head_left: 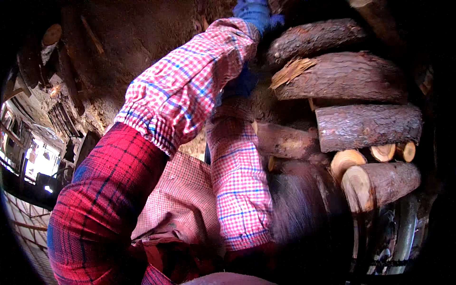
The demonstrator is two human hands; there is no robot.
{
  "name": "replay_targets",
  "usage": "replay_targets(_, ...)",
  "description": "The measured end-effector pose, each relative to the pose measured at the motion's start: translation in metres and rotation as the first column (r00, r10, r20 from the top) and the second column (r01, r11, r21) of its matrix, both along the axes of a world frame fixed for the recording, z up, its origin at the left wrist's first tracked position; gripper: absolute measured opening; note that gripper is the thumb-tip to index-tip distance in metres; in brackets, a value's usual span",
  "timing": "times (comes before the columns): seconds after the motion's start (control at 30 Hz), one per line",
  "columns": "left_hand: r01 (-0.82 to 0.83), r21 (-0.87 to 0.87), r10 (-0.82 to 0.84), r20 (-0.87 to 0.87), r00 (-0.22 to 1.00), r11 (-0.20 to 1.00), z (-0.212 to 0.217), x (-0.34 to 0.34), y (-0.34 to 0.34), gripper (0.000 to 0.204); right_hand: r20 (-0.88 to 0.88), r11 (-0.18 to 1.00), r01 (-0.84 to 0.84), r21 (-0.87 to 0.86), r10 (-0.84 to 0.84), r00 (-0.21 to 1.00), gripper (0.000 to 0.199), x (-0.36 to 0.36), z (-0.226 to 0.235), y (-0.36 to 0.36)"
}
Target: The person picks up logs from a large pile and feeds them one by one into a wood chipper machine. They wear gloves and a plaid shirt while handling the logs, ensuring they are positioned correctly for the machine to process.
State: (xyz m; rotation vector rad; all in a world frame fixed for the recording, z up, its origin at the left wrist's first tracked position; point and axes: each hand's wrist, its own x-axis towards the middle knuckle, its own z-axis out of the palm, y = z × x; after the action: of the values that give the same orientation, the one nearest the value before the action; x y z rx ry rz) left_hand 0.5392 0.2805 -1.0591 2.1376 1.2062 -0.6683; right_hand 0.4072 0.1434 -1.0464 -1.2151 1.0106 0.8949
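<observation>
My left hand [256,14], in a blue knit glove, reaches to the upper edge of the picture. It is nearest the left end of a curved, bark-covered log [318,39]; I cannot tell whether it touches it. My right hand [242,80], also in a blue glove, is in shadow beside the left sleeve, which partly covers it. To its right lies a thick log [342,78] with a splintered end. The fingers of both hands are cut off or hidden, so what they hold does not show. Checked sleeve covers [183,85] wrap both forearms.
More logs are stacked at the right: a grey-brown one [370,126], a short one with a pale cut face [384,183], and several cut ends between them. Brown dirt ground [156,33] spreads at the upper left. Further wood pieces [52,35] lie at the far left.
</observation>
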Motion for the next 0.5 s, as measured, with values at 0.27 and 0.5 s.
replay_targets(0.27,0.111,-0.394,-0.038,0.188,0.981,0.913,0.050,-0.085,0.063,0.101,-0.278,0.864,0.404,0.301,-0.326,0.904,0.094,-0.008,0.203,-0.023)
replay_targets(0.5,0.132,-0.961,0.562,0.251,0.788,0.244,0.193,-0.221,0.104,0.055,-0.532,0.504,0.537,0.676,-0.171,0.830,0.090,-0.033,0.324,-0.016)
